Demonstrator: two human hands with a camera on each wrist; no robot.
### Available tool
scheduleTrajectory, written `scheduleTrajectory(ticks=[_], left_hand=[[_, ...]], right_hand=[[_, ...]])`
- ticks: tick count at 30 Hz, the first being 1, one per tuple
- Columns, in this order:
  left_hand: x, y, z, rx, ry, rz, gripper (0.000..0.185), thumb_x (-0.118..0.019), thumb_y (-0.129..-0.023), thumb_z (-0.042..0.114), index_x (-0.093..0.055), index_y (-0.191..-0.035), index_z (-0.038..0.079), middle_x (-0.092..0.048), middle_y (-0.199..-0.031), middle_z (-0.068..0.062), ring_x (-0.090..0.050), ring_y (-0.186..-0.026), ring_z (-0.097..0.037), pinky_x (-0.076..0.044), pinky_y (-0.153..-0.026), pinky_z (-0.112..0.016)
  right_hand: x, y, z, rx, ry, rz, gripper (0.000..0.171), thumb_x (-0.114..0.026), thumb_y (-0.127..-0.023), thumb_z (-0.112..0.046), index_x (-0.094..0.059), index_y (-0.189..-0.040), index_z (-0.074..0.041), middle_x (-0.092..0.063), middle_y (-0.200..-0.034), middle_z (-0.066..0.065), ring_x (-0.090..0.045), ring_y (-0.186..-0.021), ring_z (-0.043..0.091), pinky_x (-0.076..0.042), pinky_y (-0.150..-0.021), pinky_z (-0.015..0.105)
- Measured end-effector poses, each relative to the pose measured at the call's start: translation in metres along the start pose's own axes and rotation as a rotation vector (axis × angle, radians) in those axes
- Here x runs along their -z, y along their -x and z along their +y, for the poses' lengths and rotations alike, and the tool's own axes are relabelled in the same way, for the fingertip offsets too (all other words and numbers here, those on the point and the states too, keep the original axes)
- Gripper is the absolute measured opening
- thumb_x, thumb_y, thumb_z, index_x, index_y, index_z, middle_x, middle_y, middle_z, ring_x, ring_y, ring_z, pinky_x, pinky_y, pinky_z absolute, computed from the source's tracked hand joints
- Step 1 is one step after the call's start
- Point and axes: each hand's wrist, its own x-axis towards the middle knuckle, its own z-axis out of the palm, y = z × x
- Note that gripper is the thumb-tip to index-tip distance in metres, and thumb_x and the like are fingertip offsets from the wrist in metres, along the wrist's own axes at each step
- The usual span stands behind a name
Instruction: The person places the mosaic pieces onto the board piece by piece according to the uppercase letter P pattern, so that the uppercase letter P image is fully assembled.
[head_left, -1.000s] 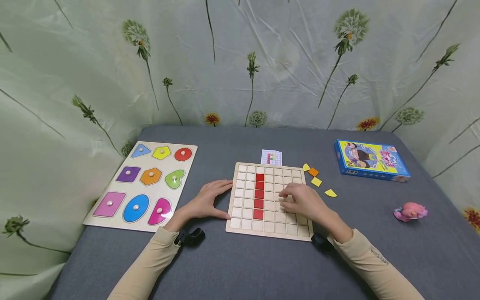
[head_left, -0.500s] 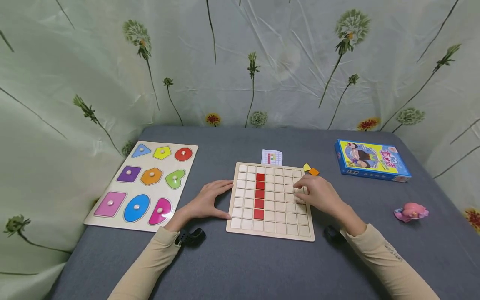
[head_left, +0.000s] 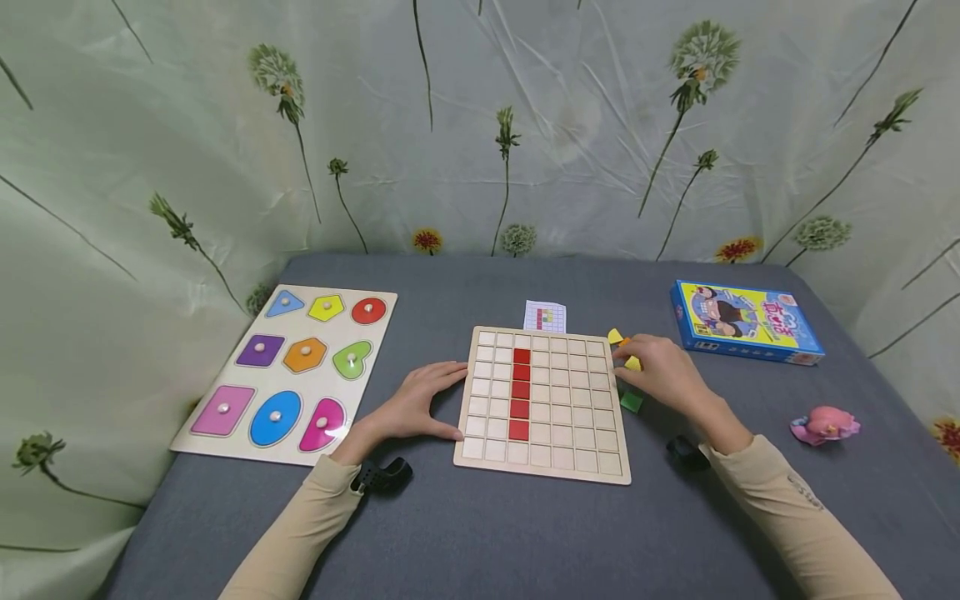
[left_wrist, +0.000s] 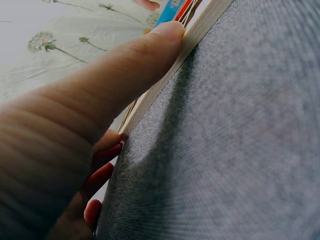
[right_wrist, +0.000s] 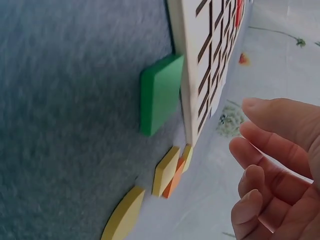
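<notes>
Head view, left hand: the left hand (head_left: 417, 407) lies on the grey tabletop (head_left: 480, 533), fingers straight and relaxed, thumb and fingertips pressed against the left edge of the wooden grid board (head_left: 542, 403). Its grip is loose and holds nothing.
Head view, right hand: the right hand (head_left: 662, 372) hovers just right of the board over small loose pieces: a green square tile (head_left: 632, 402) beside the board's right edge, a yellow piece (head_left: 633, 363) and an orange one partly hidden under the fingers. Whether the fingers pinch anything cannot be told here.
Head view, board: a column of five red squares (head_left: 521, 392) sits left of centre.
Head view, writing: a blue game box (head_left: 744, 322) lies far right, its lettering too small to read. A small pattern card (head_left: 545, 316) lies behind the board.
Head view, surroundings: a shape puzzle (head_left: 291, 372) at left, a pink toy (head_left: 824, 423) at right.
Left wrist view: the thumb (left_wrist: 100, 90) lies straight along the board's edge (left_wrist: 200, 30).
Right wrist view: the fingers (right_wrist: 272, 150) are loosely bent and apart, released, grasping nothing. The green tile (right_wrist: 159, 93) rests against the board's side; yellow and orange pieces (right_wrist: 167, 172) lie nearby.
</notes>
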Motion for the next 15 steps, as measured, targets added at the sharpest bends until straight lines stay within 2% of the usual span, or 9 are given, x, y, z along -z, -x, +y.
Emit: scheduleTrajectory(ticks=[7,15], left_hand=[[0.0,0.0,-0.001,0.007,-0.003,-0.003,0.094,-0.081,-0.065,0.043,-0.04,-0.142,0.006,-0.04,-0.149,-0.009,-0.031,-0.14,-0.03,-0.022,-0.11,-0.056],[0.0,0.0,-0.001,0.017,-0.008,-0.014,0.095,-0.081,-0.065,0.043,-0.039,-0.143,0.007,-0.039,-0.149,-0.009,-0.031,-0.14,-0.03,-0.022,-0.11,-0.056]], right_hand=[[0.002,-0.006,0.01,-0.048,0.018,-0.018,0.019,-0.069,-0.081,-0.014,-0.072,-0.096,-0.001,-0.07,-0.091,0.014,-0.065,-0.08,0.027,-0.051,-0.066,0.042],[0.005,-0.013,0.018,-0.119,0.023,-0.066,0.025,-0.07,-0.082,-0.016,-0.071,-0.102,0.0,-0.07,-0.092,0.014,-0.06,-0.074,0.02,-0.047,-0.061,0.034]])
